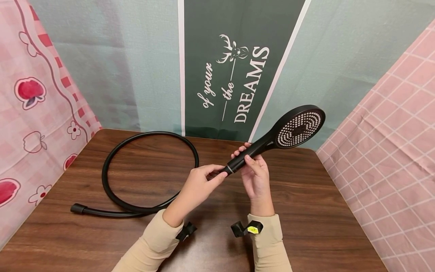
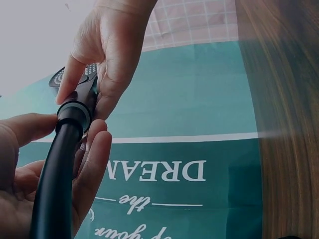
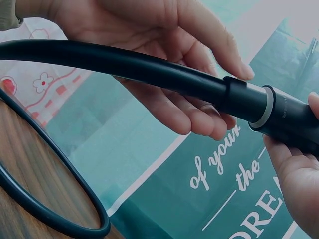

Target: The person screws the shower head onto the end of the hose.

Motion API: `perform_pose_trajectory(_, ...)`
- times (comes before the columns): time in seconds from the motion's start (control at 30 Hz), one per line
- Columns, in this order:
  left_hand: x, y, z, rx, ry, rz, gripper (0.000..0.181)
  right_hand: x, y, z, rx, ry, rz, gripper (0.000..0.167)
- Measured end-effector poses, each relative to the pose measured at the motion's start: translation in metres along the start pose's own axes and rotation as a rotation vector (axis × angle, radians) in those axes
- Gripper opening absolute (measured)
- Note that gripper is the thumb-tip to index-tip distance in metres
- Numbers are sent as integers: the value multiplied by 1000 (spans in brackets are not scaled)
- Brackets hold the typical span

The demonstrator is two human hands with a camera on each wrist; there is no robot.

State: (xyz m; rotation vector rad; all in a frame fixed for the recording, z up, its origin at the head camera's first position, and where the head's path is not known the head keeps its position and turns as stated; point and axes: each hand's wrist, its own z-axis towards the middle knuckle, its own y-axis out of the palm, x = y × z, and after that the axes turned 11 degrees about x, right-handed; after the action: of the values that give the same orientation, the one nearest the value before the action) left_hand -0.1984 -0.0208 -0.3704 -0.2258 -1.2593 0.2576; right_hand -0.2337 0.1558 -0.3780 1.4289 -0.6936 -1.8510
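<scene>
A black hand shower (image 1: 299, 128) with a round, pale-dotted spray face is held tilted above the table, its head up and to the right. My right hand (image 1: 256, 175) grips its handle (image 3: 294, 117), thumb in front and fingers behind. A black shower hose (image 2: 55, 184) meets the handle's lower end, where a light ring (image 3: 265, 107) shows between handle and hose collar (image 3: 241, 99). My left hand (image 1: 200, 185) pinches the hose at that collar. In the left wrist view its thumb touches one side, with fingers on the other. Any thread inside is hidden.
The rest of the hose lies in a large loop on the brown wooden table (image 1: 299, 211), its free end fitting (image 1: 78, 208) at the left. A green printed cloth (image 1: 238, 22) hangs behind; pink patterned cloths (image 1: 391, 132) stand at both sides.
</scene>
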Motion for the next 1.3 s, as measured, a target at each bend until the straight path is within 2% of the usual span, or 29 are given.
perform_pose_trajectory(0.1,1,0,0,3,2,6,22,0,0,0,1,1,-3,26)
perform_pose_trajectory(0.33,2,2,-1,38,59,45,19,0,-1,0,-6,-2,-6,27)
perform_pose_trajectory(0.6,1,2,0,17,17,4,21,0,-1,0,-6,-1,-3,26)
perform_pose_trajectory(0.9,2,3,-2,37,56,56,19,0,-1,1,-2,2,-13,27)
perform_pose_trajectory(1.3,1,1,0,2,7,11,24,0,-1,0,-3,1,-10,27)
